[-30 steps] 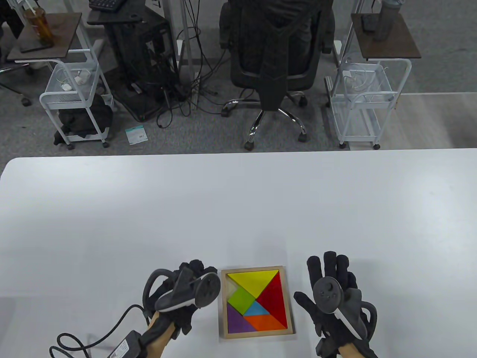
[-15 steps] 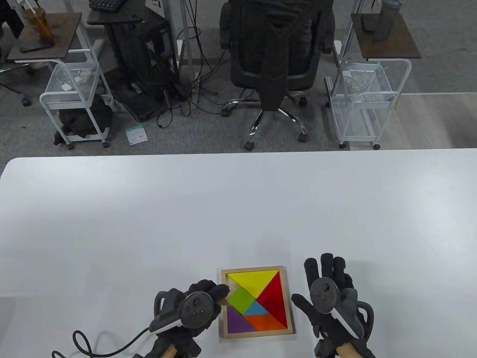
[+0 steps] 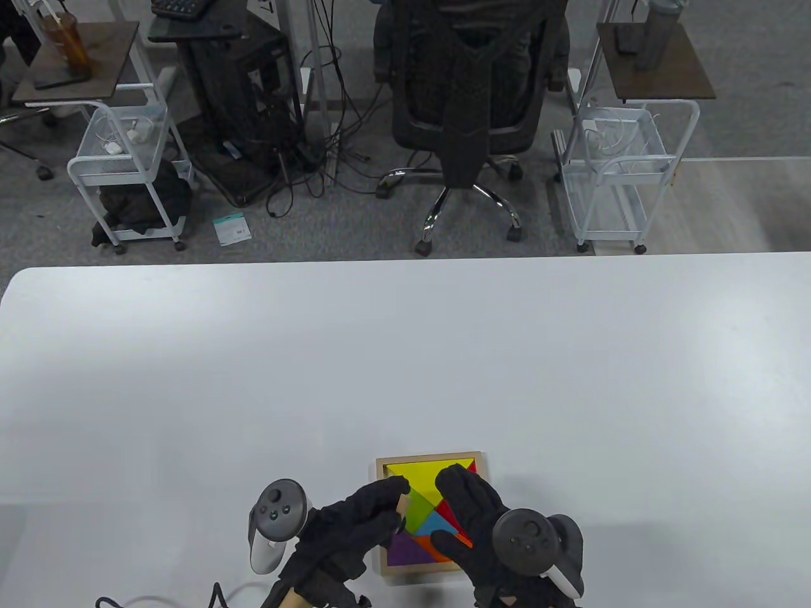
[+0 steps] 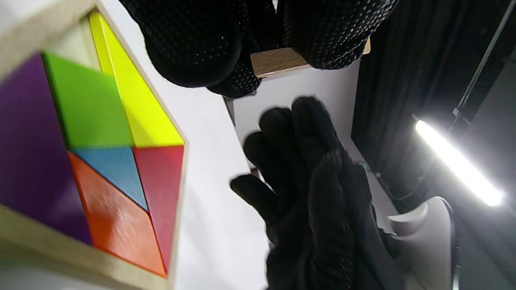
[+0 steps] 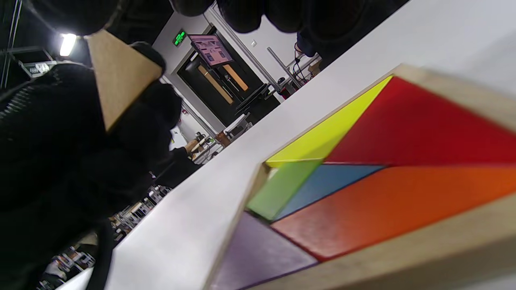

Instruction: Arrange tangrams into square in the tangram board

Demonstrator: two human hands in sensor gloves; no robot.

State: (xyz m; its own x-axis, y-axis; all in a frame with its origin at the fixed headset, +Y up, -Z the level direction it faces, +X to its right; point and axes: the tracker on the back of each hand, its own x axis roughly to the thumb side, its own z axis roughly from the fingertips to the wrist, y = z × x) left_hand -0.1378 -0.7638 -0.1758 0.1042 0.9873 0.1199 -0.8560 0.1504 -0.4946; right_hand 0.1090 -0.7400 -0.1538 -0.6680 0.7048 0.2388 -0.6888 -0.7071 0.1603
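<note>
The wooden tangram board lies near the table's front edge with yellow, green, blue, red, orange and purple pieces in it. A pale gap shows at the board's left edge, beside the green square. My left hand pinches a plain wooden triangle just above that edge; the triangle also shows in the right wrist view. My right hand is over the board's right half with relaxed fingers, covering most of the red and orange pieces and holding nothing.
White table stretches far and to both sides of the board. A black cable trails at the front left. Beyond the table stand an office chair and two white carts.
My left hand has rolled palm-side down and shifted right, bringing the wooden triangle over the board's left edge. My right hand has slid left from the bare table onto the board's right half.
</note>
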